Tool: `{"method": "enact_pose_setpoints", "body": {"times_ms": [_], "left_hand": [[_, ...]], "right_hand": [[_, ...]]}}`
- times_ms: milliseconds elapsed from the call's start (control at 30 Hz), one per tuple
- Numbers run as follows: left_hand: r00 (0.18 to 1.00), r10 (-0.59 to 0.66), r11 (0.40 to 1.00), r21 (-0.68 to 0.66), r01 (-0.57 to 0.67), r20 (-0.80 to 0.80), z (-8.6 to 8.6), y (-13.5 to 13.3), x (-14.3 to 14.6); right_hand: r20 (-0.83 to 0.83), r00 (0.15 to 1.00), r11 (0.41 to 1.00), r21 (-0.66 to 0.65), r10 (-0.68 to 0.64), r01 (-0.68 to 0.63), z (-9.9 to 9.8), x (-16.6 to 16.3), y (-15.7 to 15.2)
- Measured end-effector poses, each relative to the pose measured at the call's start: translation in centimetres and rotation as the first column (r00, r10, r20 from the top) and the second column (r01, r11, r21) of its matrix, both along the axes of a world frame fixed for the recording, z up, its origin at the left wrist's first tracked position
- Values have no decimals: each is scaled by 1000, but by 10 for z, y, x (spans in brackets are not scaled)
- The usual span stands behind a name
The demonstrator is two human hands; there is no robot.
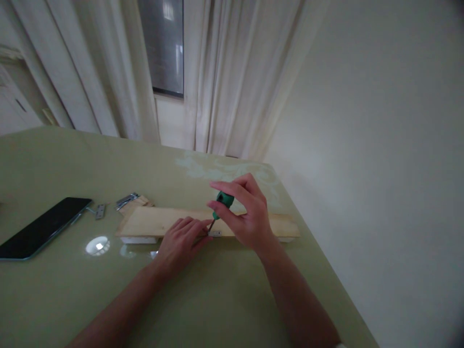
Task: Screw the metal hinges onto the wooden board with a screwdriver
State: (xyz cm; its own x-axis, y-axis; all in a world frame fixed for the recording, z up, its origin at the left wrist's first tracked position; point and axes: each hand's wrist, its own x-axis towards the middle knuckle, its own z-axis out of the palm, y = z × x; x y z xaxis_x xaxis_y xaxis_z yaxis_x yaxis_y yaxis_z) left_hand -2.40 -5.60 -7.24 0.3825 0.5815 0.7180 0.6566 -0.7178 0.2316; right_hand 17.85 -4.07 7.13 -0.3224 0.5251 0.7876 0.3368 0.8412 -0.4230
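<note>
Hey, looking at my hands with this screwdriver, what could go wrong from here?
The slim green-handled screwdriver might slip and jab your left hand, whose fingers are close beside it. The small silver metal plate lies at the near edge of the pale wooden board, so it could shift if loose.

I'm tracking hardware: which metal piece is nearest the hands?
The small plate at the near edge of the board, by the screwdriver; the loose plate beside the phone and the metal pile lie farther left.

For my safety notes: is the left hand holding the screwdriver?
No, the right hand holds the green screwdriver between thumb and fingers.
</note>
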Motion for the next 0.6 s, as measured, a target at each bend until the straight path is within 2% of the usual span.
{"method": "enact_pose_setpoints", "body": {"times_ms": [33,167,300,333,467,500,600], "left_hand": [[1000,1,1000,1,-1,1,0,0,0],[1000,10,1000,-16,-10,-7,-2,0,-1],[1000,14,999,-34,-15,-21,-2,0,-1],[1000,15,999,-37,-16,-20,-2,0,-1],[1000,15,999,-28,-15,-6,-2,0,-1],[1000,16,1000,-26,-17,-5,-2,0,-1],[1000,18,999,-34,-19,-5,-2,0,-1]], "right_hand": [[18,1000,1000,3,-10,10,0,0,-1],[53,991,992,-29,121,-119,1,1,-2],[19,999,999,37,-36,36,0,1,-2],[41,999,999,22,-26,25,0,1,-2],[79,983,983,-96,167,-159,1,4,0],[66,986,985,-91,153,-146,1,4,0],[49,998,1000,3,-26,26,0,4,2]]}}
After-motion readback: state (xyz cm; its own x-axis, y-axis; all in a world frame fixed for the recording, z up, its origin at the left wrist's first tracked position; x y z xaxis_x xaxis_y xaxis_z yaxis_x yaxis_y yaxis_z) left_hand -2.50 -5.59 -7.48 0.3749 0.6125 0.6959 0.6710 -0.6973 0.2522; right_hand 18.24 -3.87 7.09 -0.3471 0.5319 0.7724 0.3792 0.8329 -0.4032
